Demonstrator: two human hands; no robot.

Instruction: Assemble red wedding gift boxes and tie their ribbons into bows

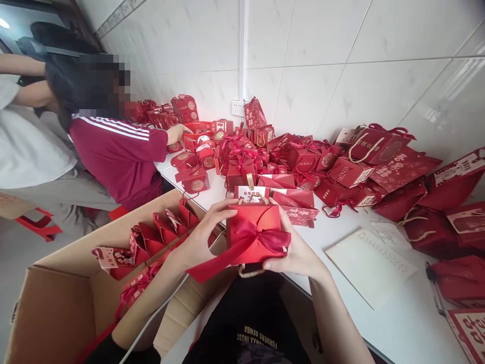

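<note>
Both my hands hold a small red gift box [253,227] with a red ribbon bow [254,238] and a rope handle, just in front of the white table's edge [379,323]. My left hand [202,232] grips its left side, fingers curled over the top corner. On the right side and underneath, my right hand [293,247] cups the box. A long ribbon tail hangs down to the left.
An open cardboard carton [64,298] at lower left holds several red boxes. Many red gift boxes and bags [303,156] cover the table. A sheet of paper [369,265] lies at right. A person in a maroon shirt [121,156] works at the far end.
</note>
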